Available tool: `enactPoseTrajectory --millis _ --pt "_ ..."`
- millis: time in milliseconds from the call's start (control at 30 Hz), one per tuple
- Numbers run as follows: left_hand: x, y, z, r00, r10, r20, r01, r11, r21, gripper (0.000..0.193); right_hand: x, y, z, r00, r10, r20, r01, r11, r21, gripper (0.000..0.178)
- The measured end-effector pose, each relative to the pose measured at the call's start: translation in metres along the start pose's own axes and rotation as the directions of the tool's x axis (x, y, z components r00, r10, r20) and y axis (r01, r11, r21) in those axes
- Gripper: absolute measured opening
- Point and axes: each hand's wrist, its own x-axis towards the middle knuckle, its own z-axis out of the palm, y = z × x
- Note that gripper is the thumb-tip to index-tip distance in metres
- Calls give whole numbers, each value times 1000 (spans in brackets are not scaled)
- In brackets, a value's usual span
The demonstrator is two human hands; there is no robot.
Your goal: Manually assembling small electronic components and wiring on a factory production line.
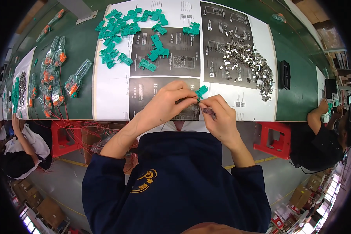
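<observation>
My green desk carried printed paper sheets. Beyond my hands lay loose green plastic parts and metal clips. My left hand pinched one green piece; my right hand closed beside it.

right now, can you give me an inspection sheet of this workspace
surface: long green-topped table with large printed paper sheets laid across it
job's things: small green plastic clip pinched between both hands; pile of matching green plastic clips farther back; heap of small shiny metal pieces to the right
clutter: clear plastic housings with orange inserts at the left; black flat object at the right
grippers: left hand and right hand both closed on the clip, over the table's near edge
cables: thin red wires hanging from the housings
surroundings: red plastic stools, seated co-workers on both sides, cardboard boxes on the floor
</observation>
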Motion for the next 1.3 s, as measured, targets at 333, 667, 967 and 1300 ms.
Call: enactPoseTrajectory --millis 333,667,967,1300 --pt "16 -14 -1 985 134 104 -143 986 83 15 -1 5 17 999 -28 -28 20 967 -254 13" --pt "17 -9 2 970 75 231 -77 997 1 11 0 -11 -10 995 -31 96 34 999 -26 21" --pt "-25 5 44 987 21 -160 -15 999 35 11 -21 -18 -2 878 -478 -11 451 820 353 32" --pt "-34 7 55 952 -46 -303 39 999 -30 10 -51 18 55 797 -578 -174 601 734 318 34"
